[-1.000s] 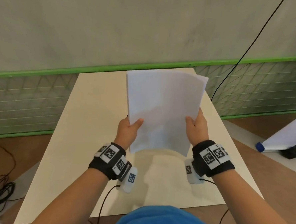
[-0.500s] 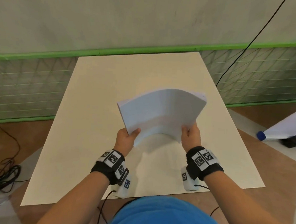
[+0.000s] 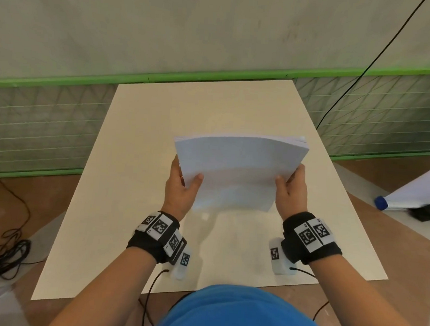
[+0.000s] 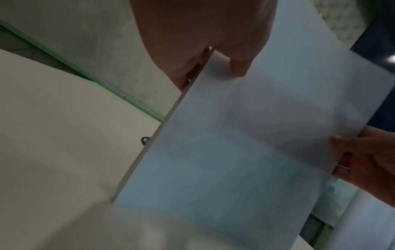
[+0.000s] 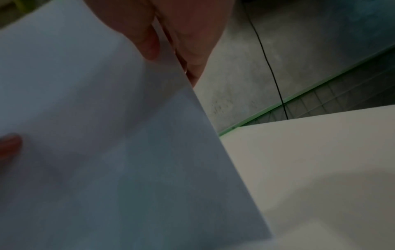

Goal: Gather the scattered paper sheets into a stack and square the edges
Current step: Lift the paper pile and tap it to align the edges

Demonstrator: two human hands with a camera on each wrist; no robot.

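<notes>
Both hands, left hand (image 3: 181, 188) and right hand (image 3: 291, 190), pinch paper stack (image 3: 238, 172) above table (image 3: 133, 158); black cable (image 3: 352, 85) behind

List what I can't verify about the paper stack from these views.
- Bottom edge of the paper stack touching the table: unclear in head view; wrist views blurred.
- Fingers of left hand and right hand: behind the stack.
- Sheet count: too fine.

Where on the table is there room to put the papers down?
The table shows bare on the left beside the left hand, behind the paper stack toward the green rail, and right of the right hand.
</notes>
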